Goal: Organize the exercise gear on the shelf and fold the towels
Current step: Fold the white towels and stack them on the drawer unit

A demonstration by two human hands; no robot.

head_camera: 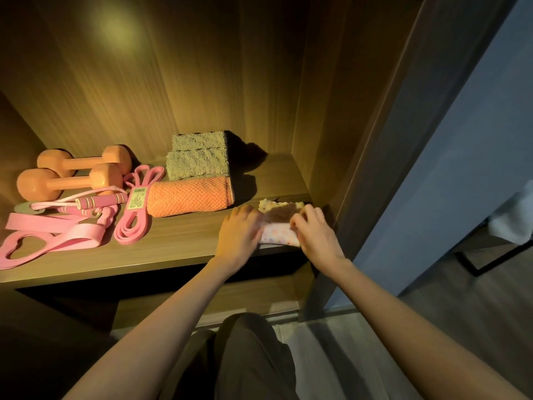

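**While folding the spotted towel [278, 233]**

The right hand [314, 232] pinches its 3 o'clock end. The left hand [238, 235] meets its 9 o'clock end, but that grip is blurred, state undetermined. Location: shelf [173, 249] front, 4 o'clock of the orange towel [190, 197]. Cloth likely light and limp: hold corners.

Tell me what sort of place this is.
Probably a built-in wardrobe at home: a wood-panelled alcove with a shelf, a door frame on its right, and dumbbells and folded towels stored on the shelf.
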